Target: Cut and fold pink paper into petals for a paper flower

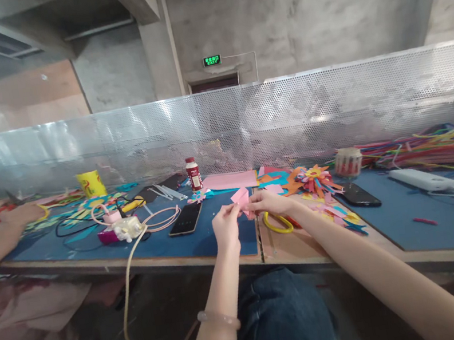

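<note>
Left hand (225, 226): grip closed on pink paper (240, 195) | Right hand (271, 203): grip pinching the same paper | Paper: held between both hands, over the surface (204, 244) | Near: black phone (185, 219) at left, yellow loop (281, 231) under right wrist

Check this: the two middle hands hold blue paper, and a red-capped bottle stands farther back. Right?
The head view shows pink paper, not blue. The left hand and right hand hold it, and the red-capped bottle stands farther back.
</note>
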Available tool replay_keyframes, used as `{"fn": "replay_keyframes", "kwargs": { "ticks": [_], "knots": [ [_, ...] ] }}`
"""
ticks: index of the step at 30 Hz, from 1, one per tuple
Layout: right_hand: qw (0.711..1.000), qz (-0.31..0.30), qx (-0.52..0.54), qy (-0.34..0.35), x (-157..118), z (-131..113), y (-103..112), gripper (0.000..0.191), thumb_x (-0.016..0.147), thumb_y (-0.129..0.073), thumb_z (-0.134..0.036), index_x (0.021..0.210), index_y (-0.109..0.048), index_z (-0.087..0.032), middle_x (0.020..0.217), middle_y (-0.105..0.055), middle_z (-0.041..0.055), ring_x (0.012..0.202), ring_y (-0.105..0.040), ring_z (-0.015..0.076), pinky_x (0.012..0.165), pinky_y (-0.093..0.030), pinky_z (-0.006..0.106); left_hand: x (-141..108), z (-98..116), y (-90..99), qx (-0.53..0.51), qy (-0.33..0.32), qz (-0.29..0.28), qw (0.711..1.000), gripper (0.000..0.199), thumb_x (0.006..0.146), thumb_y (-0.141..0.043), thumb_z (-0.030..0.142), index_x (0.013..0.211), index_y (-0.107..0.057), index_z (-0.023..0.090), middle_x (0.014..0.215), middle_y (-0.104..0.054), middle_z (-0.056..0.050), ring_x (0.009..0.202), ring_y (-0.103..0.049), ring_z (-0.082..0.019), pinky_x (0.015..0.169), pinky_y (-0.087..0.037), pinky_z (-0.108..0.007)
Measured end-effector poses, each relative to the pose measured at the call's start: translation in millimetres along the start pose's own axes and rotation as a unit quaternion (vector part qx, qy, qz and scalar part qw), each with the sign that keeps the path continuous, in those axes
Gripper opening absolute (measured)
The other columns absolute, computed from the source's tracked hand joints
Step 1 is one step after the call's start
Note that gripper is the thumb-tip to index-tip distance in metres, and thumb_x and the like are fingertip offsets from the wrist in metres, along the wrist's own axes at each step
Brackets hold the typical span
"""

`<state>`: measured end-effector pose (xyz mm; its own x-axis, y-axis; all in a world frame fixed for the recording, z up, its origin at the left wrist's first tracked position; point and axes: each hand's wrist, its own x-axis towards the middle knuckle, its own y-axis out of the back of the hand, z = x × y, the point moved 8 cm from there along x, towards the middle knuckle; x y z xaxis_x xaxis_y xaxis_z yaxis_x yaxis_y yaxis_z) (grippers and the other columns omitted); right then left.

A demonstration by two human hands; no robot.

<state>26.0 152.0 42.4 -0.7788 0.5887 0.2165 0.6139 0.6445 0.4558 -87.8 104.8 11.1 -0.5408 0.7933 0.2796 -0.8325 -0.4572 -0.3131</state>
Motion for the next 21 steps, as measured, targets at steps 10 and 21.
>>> {"fn": "replay_keyframes", "kwargs": {
  "ticks": [10,21],
  "knots": [
    [0.999,-0.049,-0.001,-0.005,-0.1,3.7,-7.0,0.034,0.068,-0.062,-0.05,0.068,-0.063,-0.016,0.064,-0.063,0.0005,0.057,-0.053,0.0099,0.058,-0.038,0.022,3.4,-5.1,1.6,0.0,-0.008,-0.003,1.0,0.023,0.057,-0.067,0.03,0.07,-0.068,0.012,0.06,-0.062,-0.004,0.055,-0.055,-0.012,0.044,-0.031,-0.018],
    [0.998,-0.059,0.02,0.001,1.6,4.2,-12.7,0.032,0.072,-0.06,-0.047,0.077,-0.057,-0.016,0.065,-0.06,-0.0008,0.056,-0.053,0.0088,0.054,-0.038,0.022,1.9,-2.9,2.0,-0.023,0.004,0.011,1.0,0.022,0.057,-0.066,0.028,0.071,-0.068,0.011,0.063,-0.063,-0.005,0.059,-0.056,-0.012,0.045,-0.034,-0.018]
  ]
}}
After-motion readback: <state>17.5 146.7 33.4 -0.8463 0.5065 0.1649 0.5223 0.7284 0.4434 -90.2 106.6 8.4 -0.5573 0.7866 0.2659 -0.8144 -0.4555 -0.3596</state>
